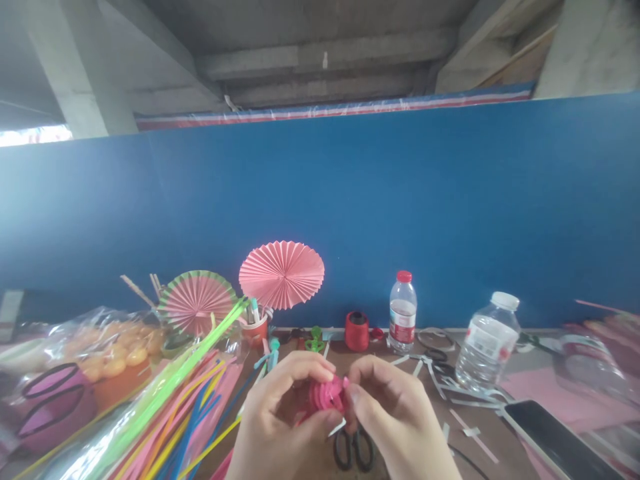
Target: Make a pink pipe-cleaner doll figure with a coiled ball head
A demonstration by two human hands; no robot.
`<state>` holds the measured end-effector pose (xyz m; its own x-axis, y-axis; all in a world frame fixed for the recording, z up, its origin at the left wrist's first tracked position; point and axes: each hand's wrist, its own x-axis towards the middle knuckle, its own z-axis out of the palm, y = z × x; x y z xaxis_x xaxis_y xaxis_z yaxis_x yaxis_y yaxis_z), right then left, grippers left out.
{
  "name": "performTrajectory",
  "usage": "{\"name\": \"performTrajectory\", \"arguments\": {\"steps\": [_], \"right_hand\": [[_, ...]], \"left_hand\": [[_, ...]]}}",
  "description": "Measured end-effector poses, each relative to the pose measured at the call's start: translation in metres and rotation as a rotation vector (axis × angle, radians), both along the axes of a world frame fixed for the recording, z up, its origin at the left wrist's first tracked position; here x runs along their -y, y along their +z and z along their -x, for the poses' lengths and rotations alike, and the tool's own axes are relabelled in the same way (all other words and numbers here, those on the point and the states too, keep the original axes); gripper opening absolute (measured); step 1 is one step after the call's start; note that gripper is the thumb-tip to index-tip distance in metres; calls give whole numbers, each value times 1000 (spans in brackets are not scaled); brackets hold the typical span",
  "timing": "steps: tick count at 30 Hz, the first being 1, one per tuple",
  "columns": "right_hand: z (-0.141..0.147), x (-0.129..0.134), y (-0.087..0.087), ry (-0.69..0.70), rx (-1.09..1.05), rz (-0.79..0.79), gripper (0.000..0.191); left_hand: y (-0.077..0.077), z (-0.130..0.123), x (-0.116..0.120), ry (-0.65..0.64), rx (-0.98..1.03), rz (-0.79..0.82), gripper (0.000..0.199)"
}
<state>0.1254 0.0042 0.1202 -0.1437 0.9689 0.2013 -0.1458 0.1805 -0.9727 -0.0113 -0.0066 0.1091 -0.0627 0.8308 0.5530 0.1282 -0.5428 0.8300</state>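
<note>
A small bright pink coiled piece (327, 395) is held above the table's front middle. My left hand (287, 417) wraps round it, thumb and fingers closed on its left side. At its right edge my right hand (387, 410) pinches a small pink bit of it between thumb and forefinger. A short white tip shows below the piece, near my left thumb. Black-handled scissors (354, 449) lie on the brown table just under my hands, their blades hidden.
Colourful pipe cleaners (185, 427) lie at left. Behind are pink paper fans (282, 275), a red spool (357, 331) and a red-capped bottle (403, 317). At right stand a white-capped bottle (486, 343), paper strips (470, 393) and a phone (555, 443). A blue partition (450, 200) rises behind.
</note>
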Motion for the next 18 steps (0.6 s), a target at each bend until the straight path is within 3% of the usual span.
{"name": "performTrajectory", "arguments": {"steps": [4,10,18], "right_hand": [[0,0,-1,-2,-7,-3,13],[-1,-1,-1,27,15,33,17],[3,1,-6,-57,74,-31,18]], "left_hand": [[0,1,0,-77,22,21,17],[-1,2,-3,-67,-18,18,17],[-2,5,-5,-103,24,23,18]]}}
